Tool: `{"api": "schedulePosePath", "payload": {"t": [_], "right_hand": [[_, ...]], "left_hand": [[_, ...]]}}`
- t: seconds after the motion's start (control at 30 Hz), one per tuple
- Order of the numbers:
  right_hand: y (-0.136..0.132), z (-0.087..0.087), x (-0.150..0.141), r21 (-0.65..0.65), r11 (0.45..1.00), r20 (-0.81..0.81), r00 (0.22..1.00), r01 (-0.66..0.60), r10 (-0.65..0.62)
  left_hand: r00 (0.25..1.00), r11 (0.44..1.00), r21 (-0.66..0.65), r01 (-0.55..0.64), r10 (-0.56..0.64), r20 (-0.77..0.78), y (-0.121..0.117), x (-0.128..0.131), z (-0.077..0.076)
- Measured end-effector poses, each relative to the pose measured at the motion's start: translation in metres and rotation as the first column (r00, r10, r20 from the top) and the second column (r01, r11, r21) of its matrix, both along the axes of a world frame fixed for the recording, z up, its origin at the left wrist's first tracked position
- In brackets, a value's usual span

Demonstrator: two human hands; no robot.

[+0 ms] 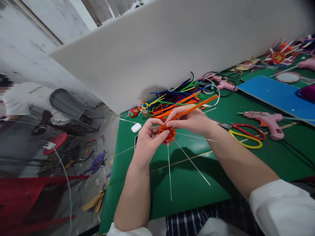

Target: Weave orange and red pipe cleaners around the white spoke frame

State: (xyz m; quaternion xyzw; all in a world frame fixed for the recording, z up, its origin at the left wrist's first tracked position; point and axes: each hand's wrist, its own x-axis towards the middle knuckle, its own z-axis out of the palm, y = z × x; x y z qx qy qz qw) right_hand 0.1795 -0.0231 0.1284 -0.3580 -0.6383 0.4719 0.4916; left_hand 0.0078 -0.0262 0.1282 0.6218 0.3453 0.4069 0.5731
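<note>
A: Piece first. How far along?

B: Small round orange piece [173, 134], held up over the green table [187, 193], between both hands. Its fuzzy middle is formed. Thin pale wires [169, 173] spread outward from it, bare for most of their length.

A: Anything unfinished?

B: An orange strip [208, 100] has a long loose end sticking out past the knuckles, so I judge the piece to be at an early stage. Cannot tell how much more it needs, nor whether the strip is joined to it; fingers cover that spot.

A: Left hand?

B: Left hand [150, 139] closed in a pinch, thumb across the face of the round piece, fingers curled behind.

A: Right hand?

B: Right hand [190, 122] pinched nearly shut, strip gripped, fingertips at the piece's upper edge. Neither hand released, neither in a full fist.

A: Nearby?

B: Scissors [231, 126] lying partly open beside the right forearm, pink glue gun [263, 118] beyond. Heap of coloured strips [179, 98] past the hands, against the pale board [137, 59].
</note>
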Motion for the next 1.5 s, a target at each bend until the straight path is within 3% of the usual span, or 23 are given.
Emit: {"api": "schedulePosePath", "payload": {"t": [0.37,0.63,0.77,1.0,1.3,1.5], "right_hand": [[-0.001,0.003,0.004,0.179,0.984,0.114,0.993,0.008,-0.029],[0.001,0.004,0.011,0.325,0.945,0.233,0.971,-0.017,-0.063],[-0.001,0.006,0.013,0.318,0.947,0.253,0.967,-0.047,-0.037],[-0.003,0.009,0.018,0.196,0.977,0.215,0.976,-0.080,0.037],[-0.002,0.007,0.025,0.285,0.945,0.301,0.951,-0.160,0.071],[-0.003,0.008,0.032,0.242,0.939,0.360,0.921,-0.246,0.148]], "left_hand": [[0.991,0.991,-0.006,-0.133,0.133,0.000,0.000,0.003,-0.002],[0.995,0.991,-0.091,-0.096,0.099,0.028,0.001,0.003,-0.004],[0.992,0.991,-0.057,-0.121,0.123,0.037,0.002,0.003,-0.004],[0.993,0.992,-0.052,-0.117,0.118,0.019,-0.001,0.003,-0.001],[0.994,0.993,-0.050,-0.103,0.102,-0.036,-0.003,0.004,-0.001],[0.997,0.996,-0.060,-0.070,0.068,-0.034,-0.004,0.005,-0.002]]}}
